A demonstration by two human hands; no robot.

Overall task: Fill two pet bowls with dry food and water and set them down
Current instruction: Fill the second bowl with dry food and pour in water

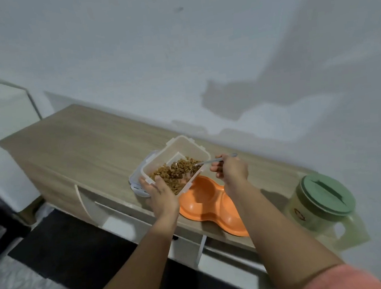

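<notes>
A long wood-grain cabinet top runs along a pale wall and carries everything here. Toward its right end stands a translucent jug with a green lid, apparently the water supply, closed and well apart from both hands. Near the front edge, between the person's forearms, lies an orange double pet bowl, two round wells joined in one moulded piece; the well in view looks empty, and the other is partly hidden by the right arm.

Just above and left of the bowl, the left hand grips a clear rectangular plastic container by its near wall, tilting it toward the bowl, probably so the food gathers at the low side. Its clip-on lid lies on the cabinet beneath it. The dry food is small brown kibble, piled in the lower half of the container.

The right hand closes around the handle of a slim grey spoon, its tip dipped into the kibble, seemingly scooping a portion to transfer.
</notes>
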